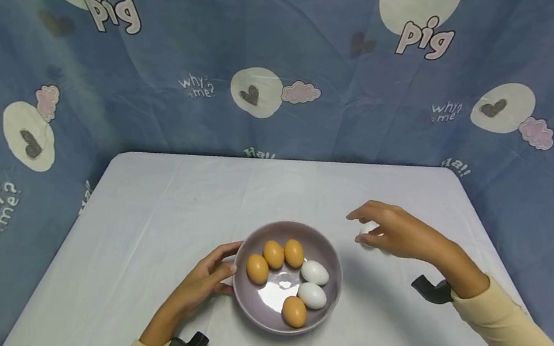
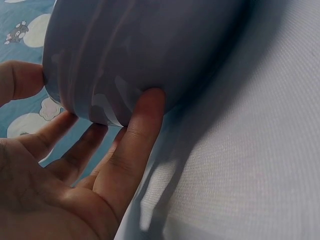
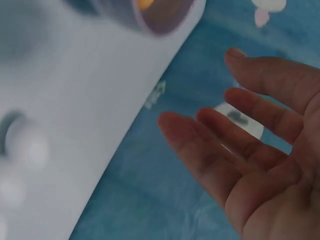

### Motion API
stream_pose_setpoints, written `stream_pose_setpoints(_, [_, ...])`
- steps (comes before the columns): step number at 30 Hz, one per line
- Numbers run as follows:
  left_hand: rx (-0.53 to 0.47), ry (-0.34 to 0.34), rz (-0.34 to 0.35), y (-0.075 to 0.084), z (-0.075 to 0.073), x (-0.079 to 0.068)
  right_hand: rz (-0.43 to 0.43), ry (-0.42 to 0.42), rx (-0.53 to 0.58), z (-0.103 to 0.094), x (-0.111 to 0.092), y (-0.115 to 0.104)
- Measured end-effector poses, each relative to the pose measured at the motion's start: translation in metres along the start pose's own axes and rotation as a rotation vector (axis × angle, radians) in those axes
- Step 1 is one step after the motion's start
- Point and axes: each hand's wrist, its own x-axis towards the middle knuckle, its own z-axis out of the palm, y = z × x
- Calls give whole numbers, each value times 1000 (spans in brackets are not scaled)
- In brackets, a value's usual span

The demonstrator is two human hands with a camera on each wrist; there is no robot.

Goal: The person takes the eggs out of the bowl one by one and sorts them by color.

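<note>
Left hand [image 1: 201, 277] grips bowl [image 1: 258, 305] at side wall, thumb at rim — presumably to steady it on table [image 1: 188, 196]. Four brown eggs [image 1: 273, 254], two white eggs [image 1: 315, 273] inside. Right hand [image 1: 398, 231] holds nothing, thumb and fingers apart — above table, near blurred white objects [image 3: 29, 145].

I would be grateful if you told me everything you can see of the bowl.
The bowl is round and greyish mauve, with a thin rim, curved walls and a glossy finish that looks ceramic. It stands upright on the white-covered table, a bright reflection on its inner floor, and contains four orange-brown eggs and two white eggs. The left hand holds its left side from outside.
</note>
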Motion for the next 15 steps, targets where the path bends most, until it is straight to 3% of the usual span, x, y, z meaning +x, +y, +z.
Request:
stream_pose_setpoints(7, [5, 11, -9, 2, 0, 1, -107, -108, 6, 18, 20, -19])
stream_pose_setpoints(15, [8, 11, -14, 2, -1, 1, -200, -186, -80, 43, 39, -25])
